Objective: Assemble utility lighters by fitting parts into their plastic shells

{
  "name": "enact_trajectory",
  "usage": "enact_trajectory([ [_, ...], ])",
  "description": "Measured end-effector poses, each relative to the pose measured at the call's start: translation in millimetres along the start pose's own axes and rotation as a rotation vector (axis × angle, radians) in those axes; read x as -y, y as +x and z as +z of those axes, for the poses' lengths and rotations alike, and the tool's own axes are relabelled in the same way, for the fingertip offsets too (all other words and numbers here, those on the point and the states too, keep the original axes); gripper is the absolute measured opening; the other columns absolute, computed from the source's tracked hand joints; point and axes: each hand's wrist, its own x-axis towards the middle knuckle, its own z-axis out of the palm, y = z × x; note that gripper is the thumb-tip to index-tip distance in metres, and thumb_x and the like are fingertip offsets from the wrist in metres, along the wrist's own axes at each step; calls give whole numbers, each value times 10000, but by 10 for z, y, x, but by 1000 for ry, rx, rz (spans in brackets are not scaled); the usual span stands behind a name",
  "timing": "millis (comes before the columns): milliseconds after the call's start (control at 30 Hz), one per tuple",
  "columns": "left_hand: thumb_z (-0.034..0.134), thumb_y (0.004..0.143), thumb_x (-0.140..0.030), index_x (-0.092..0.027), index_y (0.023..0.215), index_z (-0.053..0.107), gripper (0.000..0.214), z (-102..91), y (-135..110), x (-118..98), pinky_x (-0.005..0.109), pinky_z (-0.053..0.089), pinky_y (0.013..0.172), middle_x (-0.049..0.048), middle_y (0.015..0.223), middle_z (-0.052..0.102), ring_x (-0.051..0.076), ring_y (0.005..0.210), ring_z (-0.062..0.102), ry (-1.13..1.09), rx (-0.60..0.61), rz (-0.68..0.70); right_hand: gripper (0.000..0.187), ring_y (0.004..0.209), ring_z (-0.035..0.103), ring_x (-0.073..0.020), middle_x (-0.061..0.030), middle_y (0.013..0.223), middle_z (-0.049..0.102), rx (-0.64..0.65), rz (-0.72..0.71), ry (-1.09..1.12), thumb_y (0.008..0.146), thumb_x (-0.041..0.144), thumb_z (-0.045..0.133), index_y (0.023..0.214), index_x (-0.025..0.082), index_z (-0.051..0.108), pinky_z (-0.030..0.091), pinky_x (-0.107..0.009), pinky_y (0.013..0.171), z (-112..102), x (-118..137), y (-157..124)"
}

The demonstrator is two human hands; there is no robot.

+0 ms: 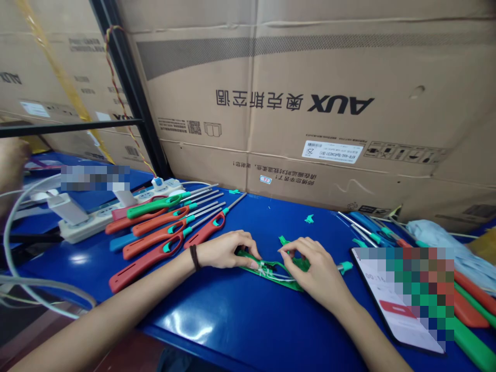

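A green lighter casing point(284, 281) lies opened on the blue table, with white wires and small parts showing inside it. My left hand point(232, 250) grips its left end between thumb and fingers. Over its right half, the thumb and forefinger of my right hand point(310, 263) come together in a pinch; whatever is between them is too small to make out. Past that hand, a teal piece point(344, 267) on a metal tube sticks out to the right. Another teal plastic piece point(309, 219) lies farther back.
Several long-necked lighters point(155, 243) lie to the left by a white power strip point(81, 225). On the right are a phone point(391, 305) and more lighters point(470, 305). Behind stands a large cardboard box point(279, 67). Another person's hand point(13, 160) appears at far left.
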Motion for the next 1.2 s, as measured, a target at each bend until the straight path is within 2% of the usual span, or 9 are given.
enact_trajectory([
  [100, 679, 821, -330, -175, 932, 698, 191, -64, -36, 35, 261, 392, 796, 35, 868, 649, 154, 825, 557, -6, -12, -6, 112, 785, 565, -194, -4, 788, 624, 148, 13, -23, 852, 309, 563, 775, 241, 609, 411, -353, 765, -110, -103, -12],
  [200, 667, 821, -381, -163, 940, 698, 251, -128, -81, 86, 235, 408, 723, 43, 866, 639, 148, 800, 554, -47, -11, -44, 93, 801, 552, -210, -18, 848, 619, 240, 73, -57, 787, 307, 614, 842, 239, 585, 428, -353, 721, -243, -203, -42],
  [333, 672, 811, -402, -158, 942, 700, 278, -161, -104, 125, 216, 415, 683, 44, 871, 631, 136, 782, 554, -86, -3, -81, 266, 841, 526, -216, -24, 922, 589, 247, 51, -77, 668, 119, 570, 898, 253, 562, 429, -348, 736, -352, -262, -77],
  [500, 676, 810, -372, -156, 955, 699, 262, -155, -101, 124, 212, 423, 674, 46, 881, 630, 131, 772, 560, -106, 3, -92, 285, 893, 523, -234, -23, 929, 558, 339, 115, -85, 621, 118, 570, 871, 255, 562, 444, -377, 777, -373, -260, -111],
  [700, 686, 804, -337, -152, 952, 697, 238, -159, -105, 109, 222, 427, 682, 49, 887, 626, 137, 780, 563, -96, 7, -129, 562, 910, 566, -221, -61, 1053, 508, 307, 279, -11, 585, 176, 672, 1105, 245, 470, 495, -329, 731, -457, -405, -186],
  [833, 684, 805, -331, -144, 948, 694, 235, -160, -98, 100, 232, 426, 694, 53, 888, 622, 142, 786, 562, -101, 12, -129, 517, 770, 597, -169, -33, 947, 552, 351, 376, 57, 621, 97, 589, 1102, 226, 452, 488, -279, 648, -450, -547, -202],
  [967, 678, 806, -352, -142, 952, 691, 257, -165, -93, 100, 238, 427, 699, 58, 894, 618, 145, 788, 558, -112, 22, -128, 494, 809, 603, -185, -48, 959, 575, 314, 455, 10, 591, 85, 610, 1055, 212, 493, 473, -273, 641, -451, -571, -182],
  [1067, 673, 804, -380, -145, 957, 691, 281, -187, -98, 112, 233, 424, 690, 56, 895, 620, 144, 778, 553, -104, 35, -148, 518, 849, 594, -196, -68, 1016, 561, 365, 517, -24, 574, 97, 633, 1062, 203, 494, 475, -274, 664, -468, -570, -170],
  [1200, 679, 789, -402, -143, 951, 694, 306, -262, -126, 153, 225, 412, 670, 52, 880, 633, 142, 754, 547, -86, 52, -198, 427, 847, 595, -198, -90, 1047, 537, 340, 570, -102, 670, 160, 629, 1066, 188, 473, 480, -298, 714, -486, -612, -145],
])
